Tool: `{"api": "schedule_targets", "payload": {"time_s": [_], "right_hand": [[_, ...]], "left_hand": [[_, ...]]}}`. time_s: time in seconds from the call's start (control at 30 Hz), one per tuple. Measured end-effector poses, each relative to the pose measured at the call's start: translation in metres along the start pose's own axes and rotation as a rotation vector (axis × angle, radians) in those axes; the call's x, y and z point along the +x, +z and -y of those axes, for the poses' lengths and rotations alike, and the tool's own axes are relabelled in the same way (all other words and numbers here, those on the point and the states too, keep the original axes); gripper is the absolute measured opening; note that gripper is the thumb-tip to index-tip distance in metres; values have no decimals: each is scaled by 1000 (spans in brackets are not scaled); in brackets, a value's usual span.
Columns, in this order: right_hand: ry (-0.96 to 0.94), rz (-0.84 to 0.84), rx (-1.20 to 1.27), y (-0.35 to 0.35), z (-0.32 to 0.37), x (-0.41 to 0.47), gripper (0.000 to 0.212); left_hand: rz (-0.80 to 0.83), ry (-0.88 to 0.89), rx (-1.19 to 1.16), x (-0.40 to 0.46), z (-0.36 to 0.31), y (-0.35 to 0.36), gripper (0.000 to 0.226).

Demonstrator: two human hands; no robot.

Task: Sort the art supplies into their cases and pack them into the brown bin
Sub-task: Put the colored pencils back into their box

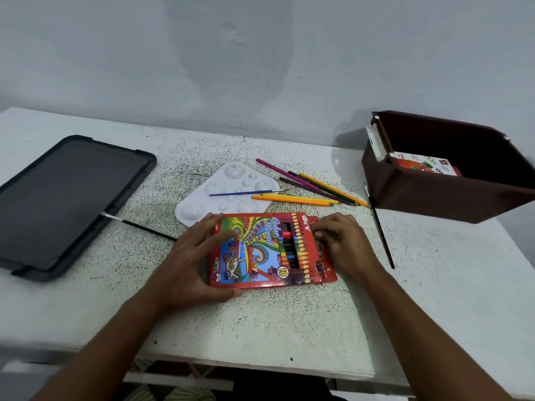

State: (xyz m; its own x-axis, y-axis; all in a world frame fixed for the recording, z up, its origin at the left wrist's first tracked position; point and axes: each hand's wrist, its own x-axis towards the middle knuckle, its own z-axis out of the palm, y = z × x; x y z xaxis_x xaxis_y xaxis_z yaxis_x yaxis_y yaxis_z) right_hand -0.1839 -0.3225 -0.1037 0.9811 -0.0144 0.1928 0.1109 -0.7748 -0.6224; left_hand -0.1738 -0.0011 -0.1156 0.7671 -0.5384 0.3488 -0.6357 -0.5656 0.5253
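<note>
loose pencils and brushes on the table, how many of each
coloured pencils: 6
blue brush: 1
black brushes: 2
total: 9

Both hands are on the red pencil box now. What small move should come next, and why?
Probably the right hand reaches for a loose pencil behind the box: several pencils are not yet packed, and the left hand already steadies the box.

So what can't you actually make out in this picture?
Head view only:
- Brown bin: its near wall hides most of what lies inside.
- Pencil box open end: right hand covers it.
- Black lid: frame edge cuts its left side.
</note>
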Motion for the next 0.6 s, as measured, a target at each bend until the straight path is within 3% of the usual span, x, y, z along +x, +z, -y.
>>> {"api": "schedule_targets", "payload": {"time_s": [0.3,0.43,0.5,0.6], "right_hand": [[38,25,27,1,0,1,18],[144,-58,248,-10,11,9,17],[126,-120,65,-14,10,20,24],[81,-64,-211,-10,1,34,29]], "left_hand": [[1,-8,-7,0,0,0,94],[0,-14,-1,0,1,1,94],[-2,-14,1,0,1,1,94],[-5,-8,-5,0,1,1,94]]}}
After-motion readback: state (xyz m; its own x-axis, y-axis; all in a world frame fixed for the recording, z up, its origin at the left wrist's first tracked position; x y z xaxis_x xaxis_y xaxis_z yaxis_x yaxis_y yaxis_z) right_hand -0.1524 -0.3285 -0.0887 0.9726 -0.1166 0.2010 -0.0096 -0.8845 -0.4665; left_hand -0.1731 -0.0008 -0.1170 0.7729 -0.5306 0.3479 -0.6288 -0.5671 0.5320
